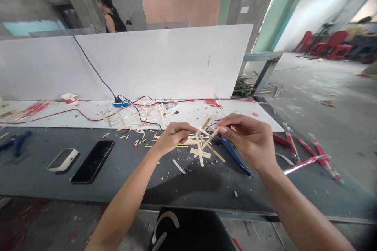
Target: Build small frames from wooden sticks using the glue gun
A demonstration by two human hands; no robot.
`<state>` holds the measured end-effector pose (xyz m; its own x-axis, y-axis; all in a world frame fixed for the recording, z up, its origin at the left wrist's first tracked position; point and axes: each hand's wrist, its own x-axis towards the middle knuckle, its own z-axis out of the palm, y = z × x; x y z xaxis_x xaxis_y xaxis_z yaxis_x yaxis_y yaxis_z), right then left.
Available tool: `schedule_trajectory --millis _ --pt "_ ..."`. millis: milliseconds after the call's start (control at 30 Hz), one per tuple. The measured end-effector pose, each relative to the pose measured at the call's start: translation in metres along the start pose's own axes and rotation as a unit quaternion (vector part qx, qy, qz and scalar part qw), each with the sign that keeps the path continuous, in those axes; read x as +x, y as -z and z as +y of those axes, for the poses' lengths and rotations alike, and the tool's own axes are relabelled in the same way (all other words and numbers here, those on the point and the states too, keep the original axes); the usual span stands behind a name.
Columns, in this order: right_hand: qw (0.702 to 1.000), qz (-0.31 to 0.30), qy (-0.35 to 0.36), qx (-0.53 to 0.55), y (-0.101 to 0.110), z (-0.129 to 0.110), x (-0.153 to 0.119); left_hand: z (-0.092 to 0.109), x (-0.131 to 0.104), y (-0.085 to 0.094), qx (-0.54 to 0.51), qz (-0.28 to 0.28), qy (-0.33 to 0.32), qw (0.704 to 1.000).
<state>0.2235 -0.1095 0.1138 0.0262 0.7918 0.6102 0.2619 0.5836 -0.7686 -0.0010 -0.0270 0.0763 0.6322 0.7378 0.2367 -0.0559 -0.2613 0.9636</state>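
A small frame of pale wooden sticks (200, 150) is held up over the dark table. My right hand (250, 139) pinches its upper right stick between thumb and fingertips. At its upper left, my left hand (173, 137) has the index finger pointing to the frame, with the other fingers curled; whether it grips a stick is too small to tell. Behind and below the frame lie loose wooden sticks (181, 146). Blue-handled pliers (235, 157) rest just right of the frame, partly behind my right hand.
Further back are a stick structure (159, 113), a blue power strip (121, 104) with cables and a paper cup (69, 99). A phone (92, 161), a white device (63, 159) and other blue-handled pliers (17, 143) lie left; red wrapped packs (316, 157) lie right. A person (113, 19) stands behind the white panel (147, 62).
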Motion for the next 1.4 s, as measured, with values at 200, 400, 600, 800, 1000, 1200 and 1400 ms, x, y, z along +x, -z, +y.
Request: schedule_trajectory --millis 200,400,600,800,1000,1200,1400 --pt "1.0 0.021 0.002 -0.016 -0.014 0.01 0.024 0.01 0.006 -0.004 0.031 0.006 -0.016 0.999" --pt "0.998 -0.03 0.012 -0.047 -0.018 0.033 0.032 -0.019 0.014 0.001 0.025 0.086 -0.046 0.995" --pt "0.995 -0.069 0.014 -0.07 -0.017 0.049 0.02 -0.042 0.015 -0.016 -0.036 0.07 -0.011 0.997" --pt "0.908 0.083 -0.12 -0.393 0.062 0.114 0.039 -0.045 0.006 -0.009 0.095 0.157 -0.009 0.983" --pt "0.774 -0.146 -0.338 -0.515 0.11 0.202 0.036 -0.044 0.001 -0.006 0.176 0.185 -0.051 0.965" --pt "0.805 -0.16 -0.37 -0.434 0.1 0.216 0.035 -0.04 0.001 -0.004 0.205 0.101 -0.015 0.973" --pt "0.899 -0.005 -0.387 -0.205 0.107 0.197 0.039 -0.036 -0.001 0.0 0.201 0.098 -0.005 0.975"
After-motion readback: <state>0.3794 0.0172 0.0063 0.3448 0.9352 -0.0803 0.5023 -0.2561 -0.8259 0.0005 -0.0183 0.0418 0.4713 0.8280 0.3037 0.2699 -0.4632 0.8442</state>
